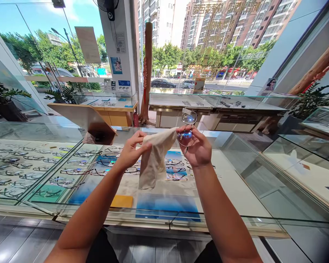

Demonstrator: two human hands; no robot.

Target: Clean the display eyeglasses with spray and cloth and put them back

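My left hand (pixel 134 149) pinches one corner of a beige cleaning cloth (pixel 153 162), which hangs down over the glass counter. The cloth's other upper corner reaches the fingers of my right hand (pixel 199 148). That hand is closed around a pair of eyeglasses (pixel 185 138) with thin rims, held with one lens above the other. Bluish reflections show on both lenses. Both hands are raised above the countertop. Part of the frame is hidden behind my right fingers, and I cannot tell whether they also grip the cloth.
Beneath my hands stands a glass display case (pixel 219 204) with rows of eyeglasses (pixel 24 164) inside. A mirror on a wooden stand (pixel 82 117) rests on the counter at left. More showcases (pixel 181 98) line the window, and another case (pixel 312 171) is at right.
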